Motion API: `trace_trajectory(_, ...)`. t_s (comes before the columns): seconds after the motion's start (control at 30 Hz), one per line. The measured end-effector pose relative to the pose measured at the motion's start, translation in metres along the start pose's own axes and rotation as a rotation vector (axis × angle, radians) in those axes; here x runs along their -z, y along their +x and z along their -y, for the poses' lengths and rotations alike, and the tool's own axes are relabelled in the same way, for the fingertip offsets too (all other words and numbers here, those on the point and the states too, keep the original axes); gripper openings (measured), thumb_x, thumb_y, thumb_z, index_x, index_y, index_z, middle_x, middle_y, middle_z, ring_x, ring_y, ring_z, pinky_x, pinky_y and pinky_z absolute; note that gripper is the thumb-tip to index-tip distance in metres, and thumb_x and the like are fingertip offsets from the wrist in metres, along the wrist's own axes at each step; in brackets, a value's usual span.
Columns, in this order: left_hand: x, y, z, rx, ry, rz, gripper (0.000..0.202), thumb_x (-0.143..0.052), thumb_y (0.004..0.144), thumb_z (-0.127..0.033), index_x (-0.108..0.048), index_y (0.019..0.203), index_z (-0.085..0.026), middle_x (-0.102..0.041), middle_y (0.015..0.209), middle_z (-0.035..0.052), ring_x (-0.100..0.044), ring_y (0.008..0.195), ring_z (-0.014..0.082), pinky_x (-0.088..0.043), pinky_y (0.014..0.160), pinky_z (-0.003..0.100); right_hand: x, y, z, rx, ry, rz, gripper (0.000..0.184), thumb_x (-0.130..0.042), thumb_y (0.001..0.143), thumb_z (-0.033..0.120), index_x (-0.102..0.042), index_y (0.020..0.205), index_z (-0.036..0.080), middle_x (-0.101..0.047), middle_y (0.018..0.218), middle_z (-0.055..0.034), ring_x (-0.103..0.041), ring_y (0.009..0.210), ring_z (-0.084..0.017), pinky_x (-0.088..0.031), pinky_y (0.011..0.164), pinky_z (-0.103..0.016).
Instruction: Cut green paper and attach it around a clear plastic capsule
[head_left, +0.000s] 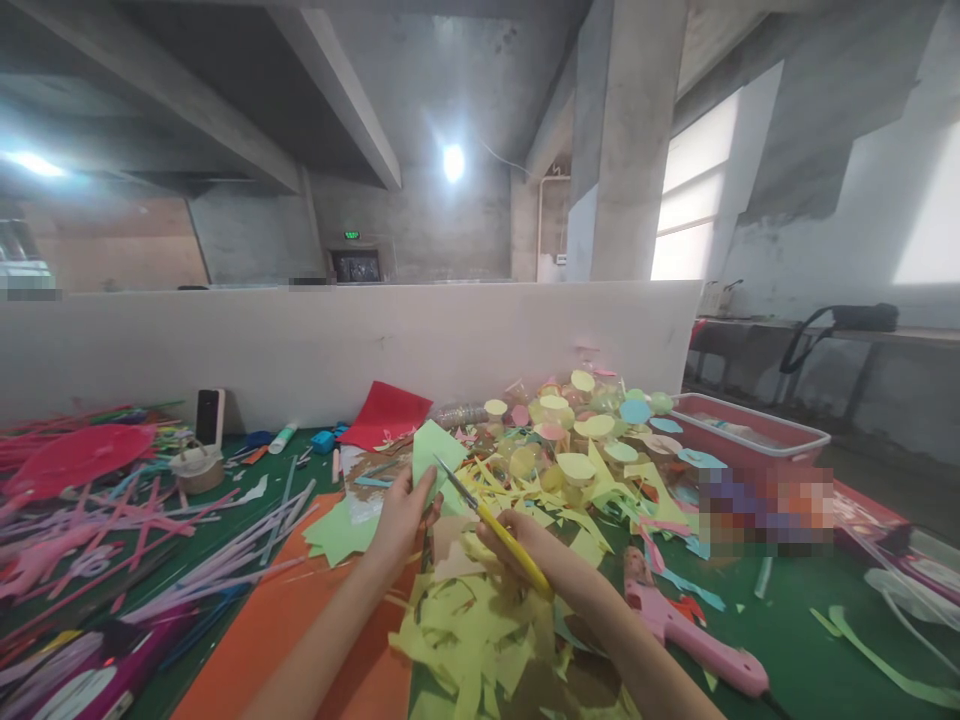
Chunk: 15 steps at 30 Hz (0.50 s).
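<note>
left hand (401, 515): fingers pinching green paper (433, 450) above the counter (787, 640) | right hand (517, 540): fingers wrapped round yellow scissors (491, 520), blades at the paper's edge | around: yellow scraps (472, 630) underneath, glue gun (690, 630) just right, orange sheet (292, 620) left, red bin (750, 432) behind

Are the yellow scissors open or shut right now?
Shut, or nearly: the scissors in the right hand show their blades as one thin line against the green paper held by the left hand.
</note>
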<state>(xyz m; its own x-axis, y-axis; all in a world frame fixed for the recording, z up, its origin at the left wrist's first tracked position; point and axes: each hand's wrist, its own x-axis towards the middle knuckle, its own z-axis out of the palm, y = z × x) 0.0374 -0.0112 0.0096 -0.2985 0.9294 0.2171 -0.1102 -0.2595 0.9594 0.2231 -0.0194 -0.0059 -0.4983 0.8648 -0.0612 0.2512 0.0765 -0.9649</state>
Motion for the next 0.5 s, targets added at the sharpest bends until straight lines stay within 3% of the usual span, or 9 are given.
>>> trace_trajectory(0.13,-0.003,-0.003,-0.001,-0.002,0.040,0.048,0.041,-0.073,0.065,-0.052,-0.052,0.078,-0.019,-0.047,0.050,-0.0088,-0.041,0.038,0.0061,-0.027,0.035,0.016,0.001,-0.006,-0.003,0.117,-0.013,-0.013,0.049,-0.063,0.078,0.065,-0.046,0.086,0.020,-0.049,0.064,0.0066,-0.042,0.054,-0.009,-0.037,0.052,-0.022)
trace_trajectory(0.33,-0.005,-0.002,0.003,-0.021,0.079,0.099,0.039,-0.070,0.068,-0.053,-0.052,0.077,-0.020,-0.045,0.043,-0.0086,-0.037,0.035,0.0070,-0.027,0.035,0.017,-0.002,0.010,-0.015,0.060,-0.032,-0.033,0.052,-0.059,0.077,0.071,-0.044,0.081,0.021,-0.042,0.052,0.0097,-0.036,0.044,-0.007,-0.028,0.044,-0.022)
trace_trajectory(0.5,-0.004,-0.004,0.000,-0.024,0.098,0.110,0.039,-0.069,0.069,-0.053,-0.050,0.078,-0.020,-0.045,0.041,-0.0085,-0.037,0.036,0.0076,-0.028,0.036,0.017,0.001,0.004,-0.004,0.030,-0.047,-0.011,0.055,-0.059,0.074,0.074,-0.043,0.080,0.021,-0.039,0.053,0.0097,-0.035,0.045,-0.008,-0.027,0.043,-0.022)
